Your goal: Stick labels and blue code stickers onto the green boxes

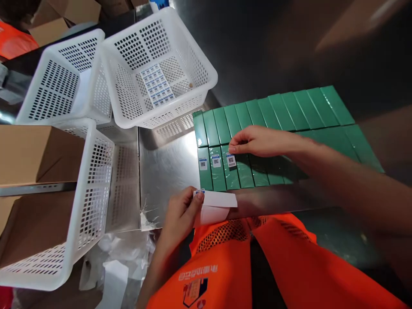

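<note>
Two rows of green boxes lie side by side on the metal table. In the near row, the two leftmost boxes each bear a small white QR-code label. My right hand pinches the top edge of another label sticker over the third box; whether it is stuck down there I cannot tell. Below the boxes, near the table's front edge, my left hand grips a folded white label sheet between thumb and fingers. A bit of blue print shows by the thumb.
A white basket at the back holds a sheet of QR labels. Another white basket stands left of it. A third basket at the left contains cardboard boxes. Plastic wrap and paper lie below the table edge.
</note>
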`<action>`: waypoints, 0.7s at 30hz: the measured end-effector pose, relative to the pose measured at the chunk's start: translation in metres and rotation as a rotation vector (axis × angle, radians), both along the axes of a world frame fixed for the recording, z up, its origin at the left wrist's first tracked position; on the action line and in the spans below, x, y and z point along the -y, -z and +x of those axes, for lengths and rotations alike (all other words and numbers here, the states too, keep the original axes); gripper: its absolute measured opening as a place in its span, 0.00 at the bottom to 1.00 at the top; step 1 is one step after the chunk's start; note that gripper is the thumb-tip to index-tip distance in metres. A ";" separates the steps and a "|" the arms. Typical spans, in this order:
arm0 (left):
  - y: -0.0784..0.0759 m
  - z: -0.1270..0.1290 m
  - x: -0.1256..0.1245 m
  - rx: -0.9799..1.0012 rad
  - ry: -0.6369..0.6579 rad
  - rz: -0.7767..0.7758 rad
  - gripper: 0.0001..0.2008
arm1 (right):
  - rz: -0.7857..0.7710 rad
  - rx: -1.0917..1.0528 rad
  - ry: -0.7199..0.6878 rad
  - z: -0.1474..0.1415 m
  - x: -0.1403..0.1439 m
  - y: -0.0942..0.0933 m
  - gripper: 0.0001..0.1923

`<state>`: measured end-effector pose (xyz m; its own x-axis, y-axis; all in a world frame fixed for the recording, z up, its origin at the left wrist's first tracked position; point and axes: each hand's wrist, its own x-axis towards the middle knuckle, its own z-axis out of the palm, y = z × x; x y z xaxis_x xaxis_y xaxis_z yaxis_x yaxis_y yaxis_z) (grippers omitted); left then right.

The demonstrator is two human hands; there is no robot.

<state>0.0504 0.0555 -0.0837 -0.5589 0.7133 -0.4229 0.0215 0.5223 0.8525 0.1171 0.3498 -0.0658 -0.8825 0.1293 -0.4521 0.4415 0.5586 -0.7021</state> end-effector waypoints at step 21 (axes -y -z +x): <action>0.000 0.006 -0.012 -0.013 0.051 0.037 0.18 | 0.056 -0.490 0.111 0.037 0.076 0.000 0.14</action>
<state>0.0565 0.0678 -0.0836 -0.5269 0.7558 -0.3886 0.0588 0.4886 0.8705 0.1542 0.2739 -0.0662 -0.9688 0.2468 0.0225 0.1264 0.5700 -0.8119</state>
